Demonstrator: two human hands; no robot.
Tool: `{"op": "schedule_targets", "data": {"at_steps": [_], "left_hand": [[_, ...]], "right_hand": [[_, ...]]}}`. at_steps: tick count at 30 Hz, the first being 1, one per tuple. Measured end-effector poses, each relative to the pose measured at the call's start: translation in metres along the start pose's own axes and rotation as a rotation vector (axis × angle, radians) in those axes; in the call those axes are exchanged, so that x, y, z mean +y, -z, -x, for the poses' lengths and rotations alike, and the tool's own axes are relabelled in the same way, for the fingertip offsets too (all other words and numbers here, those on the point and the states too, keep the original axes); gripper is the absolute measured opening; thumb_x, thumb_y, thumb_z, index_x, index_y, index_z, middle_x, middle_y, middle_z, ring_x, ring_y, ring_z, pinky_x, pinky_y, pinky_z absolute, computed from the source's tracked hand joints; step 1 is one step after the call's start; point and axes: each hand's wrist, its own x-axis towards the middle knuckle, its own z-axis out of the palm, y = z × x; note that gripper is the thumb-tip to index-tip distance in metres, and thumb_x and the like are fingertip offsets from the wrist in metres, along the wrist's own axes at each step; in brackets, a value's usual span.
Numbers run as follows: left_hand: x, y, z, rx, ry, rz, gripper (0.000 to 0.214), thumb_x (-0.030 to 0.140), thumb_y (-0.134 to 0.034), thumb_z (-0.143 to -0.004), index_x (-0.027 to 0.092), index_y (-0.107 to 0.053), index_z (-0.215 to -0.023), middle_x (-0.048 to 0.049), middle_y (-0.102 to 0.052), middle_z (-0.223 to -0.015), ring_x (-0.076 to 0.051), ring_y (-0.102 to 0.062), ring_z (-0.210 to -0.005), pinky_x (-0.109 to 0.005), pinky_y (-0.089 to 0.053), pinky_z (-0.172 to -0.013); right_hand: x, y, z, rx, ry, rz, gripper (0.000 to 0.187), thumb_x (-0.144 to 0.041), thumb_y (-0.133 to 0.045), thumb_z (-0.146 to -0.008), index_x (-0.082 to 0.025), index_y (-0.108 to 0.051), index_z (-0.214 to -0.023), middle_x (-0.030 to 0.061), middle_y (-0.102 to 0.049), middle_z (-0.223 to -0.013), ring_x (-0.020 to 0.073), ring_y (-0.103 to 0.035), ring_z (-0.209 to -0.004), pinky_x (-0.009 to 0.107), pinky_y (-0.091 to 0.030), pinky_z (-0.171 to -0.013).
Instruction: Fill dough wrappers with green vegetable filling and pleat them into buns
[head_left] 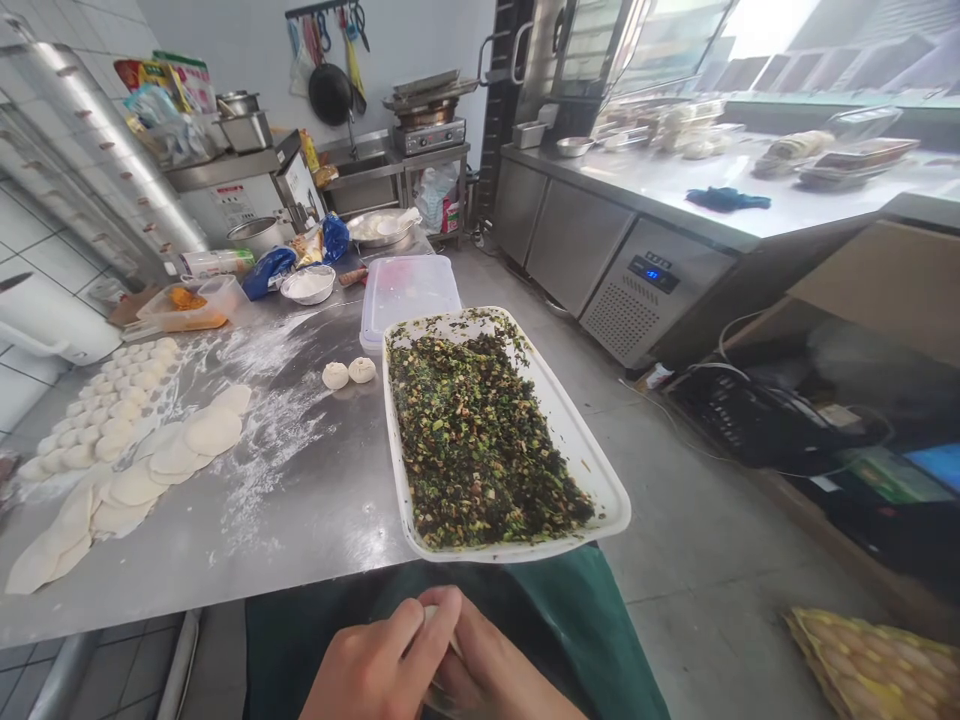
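Close to my body, my left hand (375,655) and my right hand (499,660) are pressed together with curled fingers. Between them shows a pale sliver of a dough wrapper (430,613); most of it is hidden by the fingers, so any filling inside cannot be made out. Just beyond my hands a white plastic tub (611,495) holds chopped green filling (480,440), its near end at the table edge. Two pleated buns (349,374) sit left of the tub. Flat round dough wrappers (176,450) overlap in a row on the left of the table.
Rows of small dough pieces (112,400) lie at the far left of the floured steel table (300,530). Behind the tub are a plastic lid (412,285), a rolling pin (352,277) and a flour bowl (308,285). A steel counter fridge (637,280) stands right.
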Motion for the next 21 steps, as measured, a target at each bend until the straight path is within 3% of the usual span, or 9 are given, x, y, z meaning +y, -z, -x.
{"op": "schedule_targets", "data": {"at_steps": [3,5,7,9,11,14,17,19,21], "left_hand": [[-0.003,0.002,0.0,-0.031,0.03,0.036,0.033,0.017,-0.03,-0.106,0.019,-0.062,-0.11,0.0004,-0.061,-0.077,-0.014,-0.062,-0.053,-0.027,-0.045,-0.044],[-0.003,0.003,0.0,-0.014,0.094,0.084,0.027,0.015,-0.035,-0.104,0.022,-0.061,-0.1,0.0009,-0.06,-0.076,-0.014,-0.059,-0.052,-0.026,-0.046,-0.046],[-0.001,0.001,0.001,0.035,0.11,0.094,0.029,0.012,-0.037,-0.102,0.018,-0.062,-0.116,-0.0004,-0.064,-0.084,-0.012,-0.06,-0.055,-0.024,-0.047,-0.049],[0.003,-0.002,0.003,0.081,0.111,0.098,0.036,0.008,-0.036,-0.1,0.017,-0.06,-0.125,-0.0012,-0.066,-0.088,-0.011,-0.061,-0.056,-0.024,-0.047,-0.049],[0.005,-0.006,0.005,0.111,0.115,0.116,0.031,0.007,-0.037,-0.098,0.02,-0.062,-0.112,0.0002,-0.062,-0.082,-0.012,-0.056,-0.053,-0.025,-0.044,-0.046],[0.006,-0.005,0.005,0.072,0.108,0.148,0.02,0.008,-0.046,-0.094,0.023,-0.06,-0.097,0.0028,-0.056,-0.076,-0.011,-0.052,-0.049,-0.025,-0.042,-0.044],[0.003,-0.002,0.002,0.009,0.065,0.097,0.041,0.004,-0.043,-0.093,0.015,-0.059,-0.129,-0.0018,-0.069,-0.093,-0.01,-0.065,-0.061,-0.021,-0.049,-0.05],[0.002,-0.002,0.001,0.006,0.047,0.062,0.05,0.003,-0.04,-0.092,0.012,-0.055,-0.139,-0.0041,-0.072,-0.098,-0.011,-0.07,-0.065,-0.021,-0.052,-0.051],[0.002,-0.003,0.001,0.021,0.058,0.072,0.04,0.004,-0.041,-0.09,0.017,-0.063,-0.12,-0.0014,-0.068,-0.086,-0.013,-0.065,-0.058,-0.024,-0.05,-0.047]], "right_hand": [[-0.005,0.005,0.001,-0.009,-0.18,-0.15,0.037,-0.057,-0.073,-0.091,-0.024,-0.074,-0.109,0.0103,-0.069,-0.133,0.0318,-0.059,-0.126,0.039,-0.047,-0.107],[0.0,-0.001,-0.003,0.038,-0.265,-0.334,0.049,-0.07,-0.059,-0.097,-0.025,-0.072,-0.11,0.007,-0.073,-0.116,0.0276,-0.065,-0.111,0.036,-0.052,-0.092],[0.011,-0.014,-0.011,0.051,-0.264,-0.523,0.062,-0.079,-0.045,-0.099,-0.022,-0.069,-0.096,0.0034,-0.07,-0.088,0.0209,-0.064,-0.082,0.032,-0.051,-0.075],[0.024,-0.027,-0.02,0.074,-0.25,-0.69,0.065,-0.083,-0.047,-0.096,-0.021,-0.064,-0.086,-0.0001,-0.064,-0.072,0.0159,-0.057,-0.067,0.028,-0.046,-0.064],[0.034,-0.036,-0.025,0.1,-0.265,-0.787,0.064,-0.084,-0.057,-0.09,-0.02,-0.063,-0.085,-0.0019,-0.061,-0.066,0.0134,-0.054,-0.059,0.026,-0.04,-0.056],[0.036,-0.038,-0.026,0.123,-0.317,-0.73,0.067,-0.087,-0.058,-0.087,-0.021,-0.064,-0.083,-0.0021,-0.062,-0.063,0.0138,-0.053,-0.055,0.026,-0.039,-0.052],[0.031,-0.034,-0.022,0.254,-0.325,-0.576,0.065,-0.086,-0.06,-0.086,-0.022,-0.068,-0.078,0.0003,-0.066,-0.069,0.018,-0.059,-0.067,0.029,-0.048,-0.063],[0.03,-0.034,-0.021,0.298,-0.349,-0.534,0.065,-0.086,-0.06,-0.086,-0.022,-0.072,-0.08,0.0016,-0.067,-0.072,0.0203,-0.061,-0.074,0.03,-0.051,-0.07],[0.031,-0.036,-0.022,0.262,-0.367,-0.602,0.066,-0.086,-0.062,-0.085,-0.021,-0.072,-0.084,0.0009,-0.065,-0.068,0.019,-0.06,-0.069,0.03,-0.048,-0.066]]}}
